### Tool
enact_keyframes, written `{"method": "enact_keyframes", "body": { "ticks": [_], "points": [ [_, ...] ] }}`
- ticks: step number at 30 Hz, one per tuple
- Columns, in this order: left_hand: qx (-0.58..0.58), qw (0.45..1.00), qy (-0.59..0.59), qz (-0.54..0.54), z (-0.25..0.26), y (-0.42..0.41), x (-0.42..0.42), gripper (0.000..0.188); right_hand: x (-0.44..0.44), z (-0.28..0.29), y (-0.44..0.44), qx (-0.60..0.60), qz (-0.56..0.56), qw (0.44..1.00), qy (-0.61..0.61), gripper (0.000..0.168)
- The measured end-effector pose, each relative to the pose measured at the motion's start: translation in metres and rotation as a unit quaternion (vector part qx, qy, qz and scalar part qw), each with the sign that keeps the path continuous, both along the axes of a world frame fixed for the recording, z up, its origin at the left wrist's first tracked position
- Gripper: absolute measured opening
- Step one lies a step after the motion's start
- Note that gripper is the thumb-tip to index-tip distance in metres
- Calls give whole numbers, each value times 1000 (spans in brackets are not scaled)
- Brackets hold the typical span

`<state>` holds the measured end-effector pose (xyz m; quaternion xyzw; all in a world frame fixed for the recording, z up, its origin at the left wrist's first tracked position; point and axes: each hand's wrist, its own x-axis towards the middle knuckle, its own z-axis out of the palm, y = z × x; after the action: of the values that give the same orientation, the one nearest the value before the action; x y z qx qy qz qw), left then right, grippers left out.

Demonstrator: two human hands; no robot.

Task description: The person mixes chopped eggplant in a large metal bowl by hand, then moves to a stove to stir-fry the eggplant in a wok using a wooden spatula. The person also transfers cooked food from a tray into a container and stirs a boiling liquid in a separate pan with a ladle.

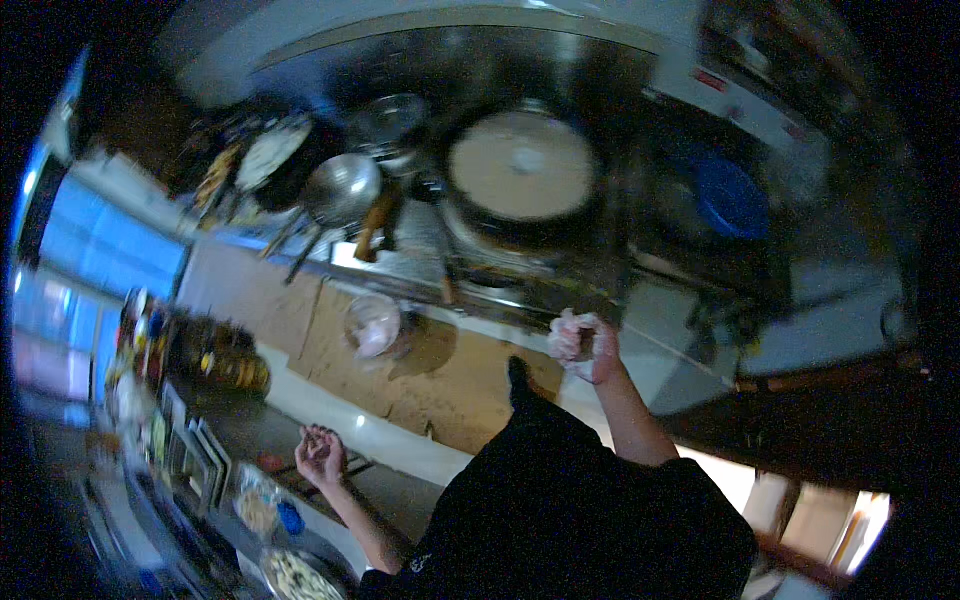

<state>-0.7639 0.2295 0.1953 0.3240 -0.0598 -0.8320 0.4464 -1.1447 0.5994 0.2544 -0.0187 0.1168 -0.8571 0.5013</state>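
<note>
My right hand (586,346) is held out over the floor near the front edge of the stove. Its fingers are curled, and something white covers them or sits in them; blur hides whether it is a coating or a held wad. On the other side, my left hand (321,456) is bare, palm up, with fingers loosely bent and nothing visible in it. It is over the side of a steel counter (405,489). A large round pan (523,166) with a pale, flat top or contents is on the stove, beyond my right hand.
A steel bowl-shaped ladle (343,189) and a plate of white food (274,150) are left of the pan. A blue basin (727,196) is at right. A whitish tub (373,326) stands by brown floor matting (442,405). Trays (199,461) and a food bowl (300,577) are lower left.
</note>
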Motion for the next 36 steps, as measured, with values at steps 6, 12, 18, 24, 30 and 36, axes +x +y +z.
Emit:
{"method": "enact_keyframes", "body": {
  "ticks": [6, 12, 18, 24, 30, 36],
  "points": [
    [0, 991, -16, 136, 60, -4, -14, 26, -59, 27, -89, -8, 83, 996, 36, 20],
    [-10, 992, 6, 126, 28, -53, -5, 23, -108, 19, -205, -4, 149, 987, 59, 20],
    [38, 992, -7, 119, -16, -126, 14, 23, -116, 1, -298, 23, 178, 984, 15, 21],
    [7, 995, 54, 81, -11, -279, -40, 23, -118, -13, -396, 29, 121, 992, 4, 17],
    [59, 996, 73, -7, 28, -390, -131, 24, -113, 4, -492, 43, 102, 994, 19, 18],
    [23, 992, 47, -118, 24, -440, -226, 27, -136, -6, -535, 104, 46, 993, 19, 19]
  ]
}}
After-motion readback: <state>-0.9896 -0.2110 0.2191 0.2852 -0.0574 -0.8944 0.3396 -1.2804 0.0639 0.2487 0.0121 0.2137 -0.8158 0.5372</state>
